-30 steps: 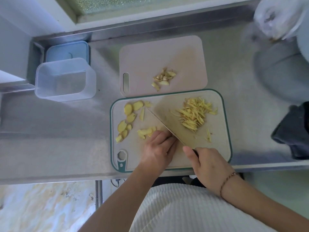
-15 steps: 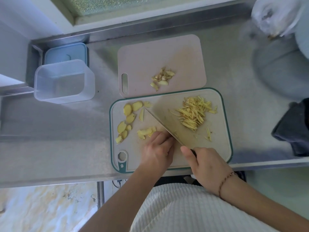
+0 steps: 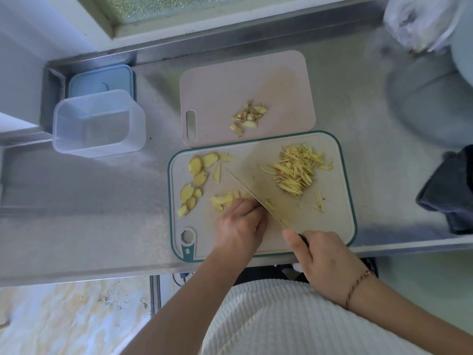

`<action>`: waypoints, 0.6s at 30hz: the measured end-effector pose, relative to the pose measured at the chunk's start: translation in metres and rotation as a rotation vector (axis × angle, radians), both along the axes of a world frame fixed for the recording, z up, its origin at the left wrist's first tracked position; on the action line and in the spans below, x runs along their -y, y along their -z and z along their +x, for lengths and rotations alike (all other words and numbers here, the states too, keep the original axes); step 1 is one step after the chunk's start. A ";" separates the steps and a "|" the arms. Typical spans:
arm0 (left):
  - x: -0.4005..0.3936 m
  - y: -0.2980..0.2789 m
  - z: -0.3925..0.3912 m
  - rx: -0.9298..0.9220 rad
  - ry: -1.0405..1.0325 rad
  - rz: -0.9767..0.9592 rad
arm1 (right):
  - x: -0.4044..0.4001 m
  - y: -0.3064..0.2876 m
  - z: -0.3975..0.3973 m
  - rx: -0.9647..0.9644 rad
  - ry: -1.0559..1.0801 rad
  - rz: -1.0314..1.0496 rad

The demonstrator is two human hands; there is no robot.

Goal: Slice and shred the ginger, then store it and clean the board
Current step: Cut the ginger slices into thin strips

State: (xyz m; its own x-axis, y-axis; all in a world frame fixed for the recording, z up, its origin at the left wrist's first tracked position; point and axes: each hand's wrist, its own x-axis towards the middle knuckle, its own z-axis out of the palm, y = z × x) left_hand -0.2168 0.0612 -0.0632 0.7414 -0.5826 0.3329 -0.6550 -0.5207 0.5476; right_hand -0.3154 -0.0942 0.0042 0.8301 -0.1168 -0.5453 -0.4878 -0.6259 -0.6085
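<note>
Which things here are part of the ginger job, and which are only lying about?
Job: knife, ginger slices, ginger shreds, green-rimmed board, clear container, blue lid.
Lying about: pink board with ginger scraps, dark cloth.

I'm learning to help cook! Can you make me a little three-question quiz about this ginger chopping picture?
1. True or false: the clear container already holds ginger.
2. Which hand grips the knife? A left, B right.
3. Fill in: the ginger peelings lie on the ____ board.

Key
1. False; it looks empty, and the shredded ginger sits on the green-rimmed board.
2. B; the right hand grips it, while the left hand holds down ginger slices.
3. Pink.
</note>
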 end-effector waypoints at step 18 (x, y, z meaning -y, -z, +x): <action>0.001 0.002 -0.004 -0.059 -0.056 -0.009 | -0.008 0.002 0.014 0.010 0.028 -0.001</action>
State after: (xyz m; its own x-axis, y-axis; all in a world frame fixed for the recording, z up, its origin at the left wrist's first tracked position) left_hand -0.2212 0.0599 -0.0651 0.7913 -0.5367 0.2929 -0.5915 -0.5509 0.5887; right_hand -0.3011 -0.0865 0.0025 0.8321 -0.1410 -0.5365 -0.4989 -0.6129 -0.6128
